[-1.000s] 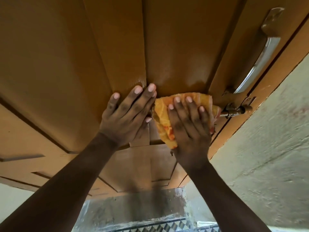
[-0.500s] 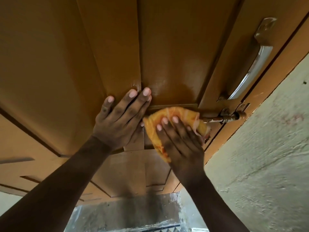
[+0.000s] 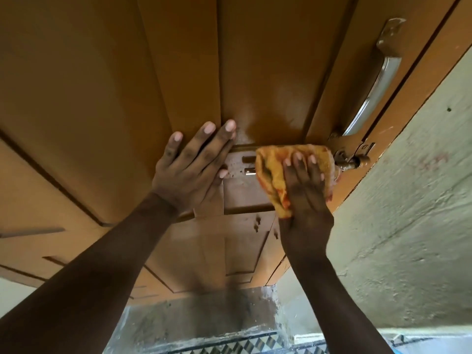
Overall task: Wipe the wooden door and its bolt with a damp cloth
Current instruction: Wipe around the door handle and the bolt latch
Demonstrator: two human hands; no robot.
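The brown panelled wooden door [image 3: 268,72] fills the upper view, with a damp sheen near its middle rail. My right hand [image 3: 305,192] presses an orange-yellow cloth [image 3: 273,175] flat on the rail, over the sliding bolt. Only the bolt's brass end [image 3: 353,163] sticks out to the right of the cloth, at the door's edge. My left hand [image 3: 190,169] lies flat on the door just left of the cloth, fingers spread, holding nothing.
A curved metal pull handle [image 3: 375,85] is fixed above the bolt on the right stile. A rough plastered wall [image 3: 408,213] runs along the right. Below are a concrete step and patterned floor tiles [image 3: 242,343].
My right hand has slid the cloth down from the panel onto the rail and then right, towards the bolt's end. The left hand stays flat on the door.
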